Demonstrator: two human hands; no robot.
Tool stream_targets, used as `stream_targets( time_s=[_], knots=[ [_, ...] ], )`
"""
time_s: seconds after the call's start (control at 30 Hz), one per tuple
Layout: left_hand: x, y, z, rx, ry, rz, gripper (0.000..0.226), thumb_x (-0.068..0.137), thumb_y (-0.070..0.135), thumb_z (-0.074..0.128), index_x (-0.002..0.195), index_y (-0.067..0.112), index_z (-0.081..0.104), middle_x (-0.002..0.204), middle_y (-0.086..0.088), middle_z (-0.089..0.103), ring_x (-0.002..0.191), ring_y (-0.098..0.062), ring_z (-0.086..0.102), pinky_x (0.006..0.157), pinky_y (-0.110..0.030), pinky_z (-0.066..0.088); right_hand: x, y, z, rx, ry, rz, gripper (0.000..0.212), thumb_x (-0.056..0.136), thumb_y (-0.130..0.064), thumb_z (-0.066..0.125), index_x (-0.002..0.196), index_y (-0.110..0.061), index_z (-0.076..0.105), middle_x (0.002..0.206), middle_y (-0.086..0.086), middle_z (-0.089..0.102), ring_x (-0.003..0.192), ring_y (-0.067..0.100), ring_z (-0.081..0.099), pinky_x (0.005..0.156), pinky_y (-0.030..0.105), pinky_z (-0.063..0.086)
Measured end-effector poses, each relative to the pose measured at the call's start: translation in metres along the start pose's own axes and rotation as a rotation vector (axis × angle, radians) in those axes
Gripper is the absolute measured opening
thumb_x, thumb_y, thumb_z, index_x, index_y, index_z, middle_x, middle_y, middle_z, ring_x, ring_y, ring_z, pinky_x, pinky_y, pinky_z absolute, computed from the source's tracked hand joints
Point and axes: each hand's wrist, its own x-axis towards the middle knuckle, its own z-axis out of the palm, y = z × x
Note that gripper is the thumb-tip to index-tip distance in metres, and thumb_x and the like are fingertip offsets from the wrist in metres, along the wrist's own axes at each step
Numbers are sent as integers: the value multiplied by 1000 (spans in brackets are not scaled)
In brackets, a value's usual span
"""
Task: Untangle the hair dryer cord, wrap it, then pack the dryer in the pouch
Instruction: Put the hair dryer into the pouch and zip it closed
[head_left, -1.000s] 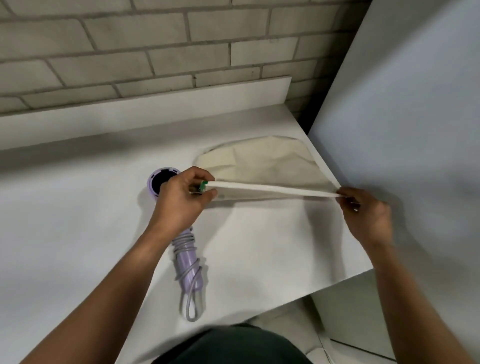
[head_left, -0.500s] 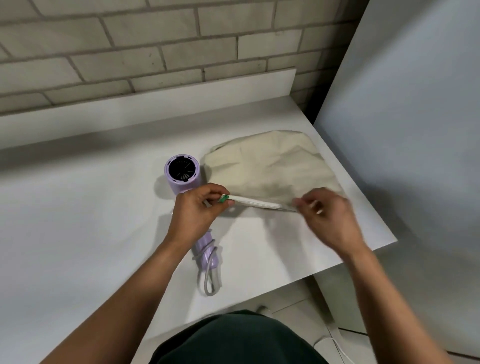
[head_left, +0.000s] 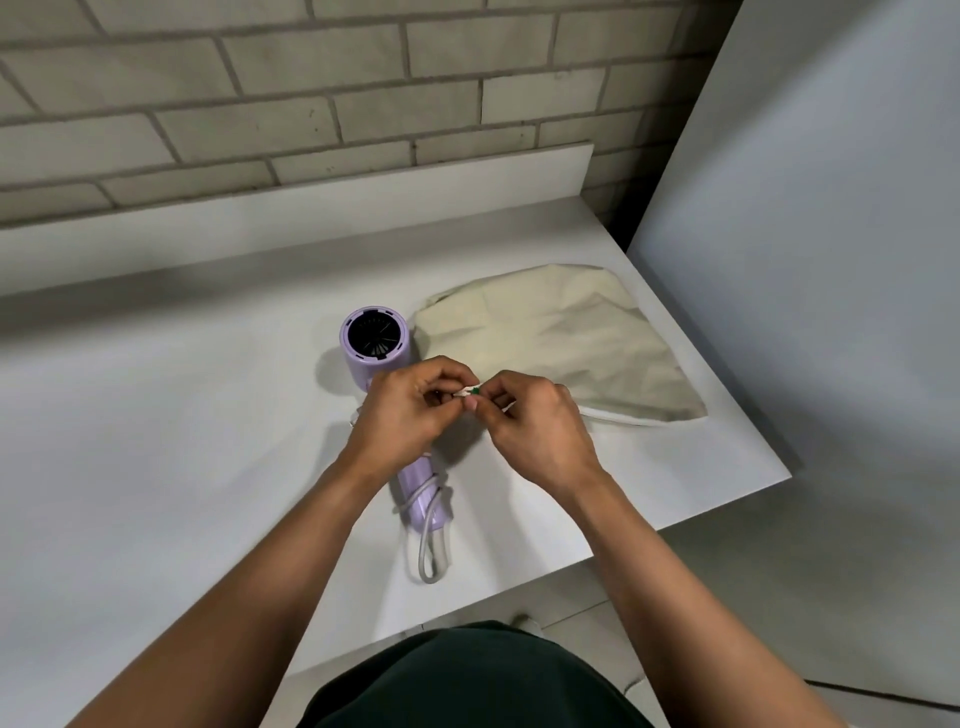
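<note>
Lilac plastic hair dryer (head_left: 373, 343) lies on its side, its round, black-grilled barrel end tipped up toward the camera and its handle pointing at the person. A smooth grey cord (head_left: 428, 545) is wound round the handle, with one loop trailing past the handle's end. Over the handle the left hand (head_left: 410, 410) pinches a thin white drawstring (head_left: 474, 391) by its green tip. The right hand (head_left: 535, 421), close against the left, pinches the same string. Just beside the dryer lies a flat, creased cream cloth pouch (head_left: 561, 338). Everything rests on a matte white tabletop (head_left: 156, 441) set against a pale brick wall (head_left: 260, 78). A smooth white panel (head_left: 805, 260) stands at the right.
</note>
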Motion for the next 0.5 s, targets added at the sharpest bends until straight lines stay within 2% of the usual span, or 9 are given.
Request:
stream_targets(
  time_s=[0.13,0.23,0.3,0.37,0.4,0.5],
  knots=[
    [3,-2,-6,43,-76,33,24,91,11,77,113,22,80,106,14,79,100,-1,74,95,-33,59,5,16,-3,-90,-65,-73,10,99,-35,58,98,-26,62,86,-7,73,83,26,65,76,42,55],
    [8,-6,-14,47,-19,5,21,90,9,78,104,23,83,96,17,80,91,-5,75,90,-37,60,8,44,-16,-242,-23,-68,12,99,-39,48,102,-29,55,88,-3,74,87,34,66,75,46,55],
    [11,-10,-22,59,35,-28,23,89,5,77,98,26,82,89,13,79,85,-7,75,88,-36,60,6,69,-29,-308,22,-6,10,103,-38,48,104,-29,53,88,0,74,88,37,67,73,47,56],
    [12,-12,-27,132,7,-6,20,86,8,78,97,24,80,88,9,78,84,-8,74,87,-35,60,2,90,-42,-342,46,70,8,104,-37,46,104,-31,50,88,2,73,84,39,66,71,47,57],
    [13,-12,-27,162,-38,10,17,84,15,80,99,22,80,90,8,78,85,-7,73,86,-33,60,0,97,-46,-347,45,95,7,105,-36,44,103,-31,48,88,2,73,83,40,66,70,48,58],
    [17,-10,-22,280,-126,47,29,78,39,89,101,24,80,89,9,74,85,-4,70,78,-18,53,-5,103,-50,-351,21,97,7,105,-30,38,105,-30,45,91,3,72,83,39,63,72,49,57]
  ],
)
